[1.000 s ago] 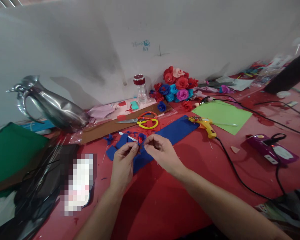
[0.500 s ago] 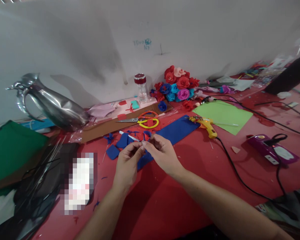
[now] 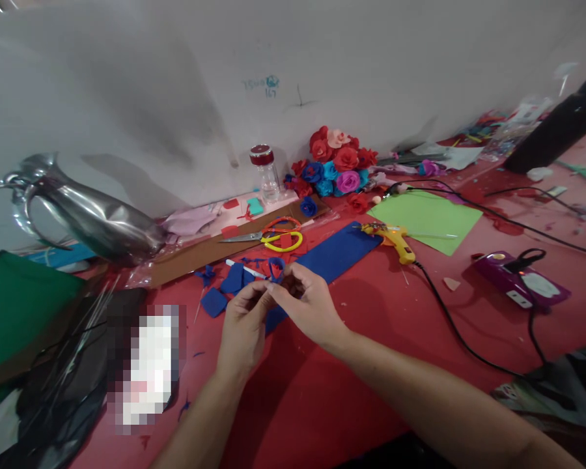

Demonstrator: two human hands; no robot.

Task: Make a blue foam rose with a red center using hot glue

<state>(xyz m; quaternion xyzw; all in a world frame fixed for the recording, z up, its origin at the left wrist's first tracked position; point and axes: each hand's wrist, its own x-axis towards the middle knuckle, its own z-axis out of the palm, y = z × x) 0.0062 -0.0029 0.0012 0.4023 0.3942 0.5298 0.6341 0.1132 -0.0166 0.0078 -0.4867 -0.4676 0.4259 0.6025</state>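
Between my fingertips is a small flower (image 3: 275,268) with a red middle and a blue outer petal. My left hand (image 3: 247,319) pinches its base from the left, and my right hand (image 3: 308,305) closes on it from the right; the fingers hide the lower part. Just left of the hands lie cut blue petals (image 3: 214,302) and a white pen-like stick (image 3: 244,270). Beyond them rest scissors (image 3: 283,241) with yellow and orange handles. A blue strip (image 3: 342,251) runs under and behind my right hand.
A yellow glue gun (image 3: 395,241) lies to the right, its black cord running to a purple power strip (image 3: 522,280). Bunched flowers (image 3: 344,159), a glass jar (image 3: 267,176) and a steel jug (image 3: 92,215) stand along the wall. A green sheet (image 3: 430,221) lies behind the glue gun.
The flower has tipped so that more of its red middle and blue rim shows. The whole view has shifted slightly, moving the table things to the left.
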